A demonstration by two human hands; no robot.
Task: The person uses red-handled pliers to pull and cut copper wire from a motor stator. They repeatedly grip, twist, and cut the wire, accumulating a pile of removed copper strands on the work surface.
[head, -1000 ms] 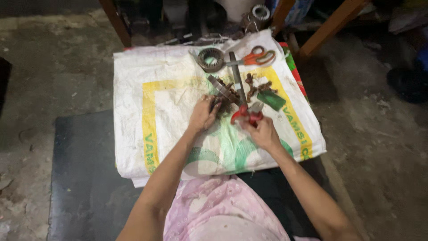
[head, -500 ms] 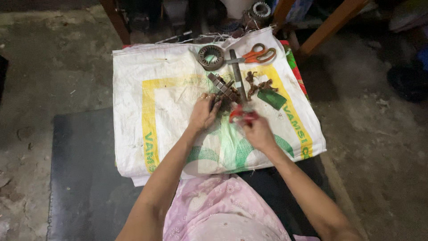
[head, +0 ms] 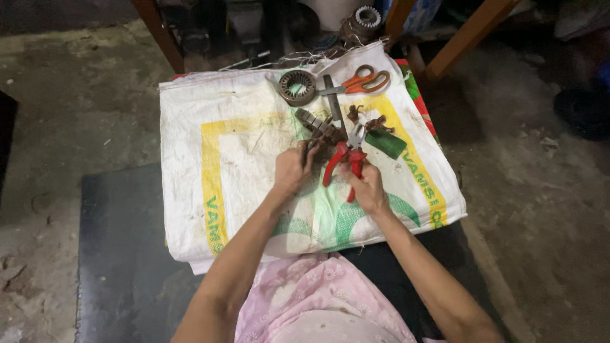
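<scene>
On the white woven sack (head: 241, 159), near its far middle, the right hand (head: 365, 187) is closed round the red handles of the pliers (head: 343, 162), whose nose points away toward the rusty metal part (head: 321, 130). The left hand (head: 292, 168) pinches that part from the near side. Compared with a second ago, the pliers have swung more upright and the right hand has drawn slightly toward the person. Beyond the part lie a ring-shaped stator (head: 297, 87) and orange-handled scissors (head: 362, 81) at the sack's far edge; a green piece (head: 385, 143) sits just right. Left of the hands the sack is bare cloth to its edge.
</scene>
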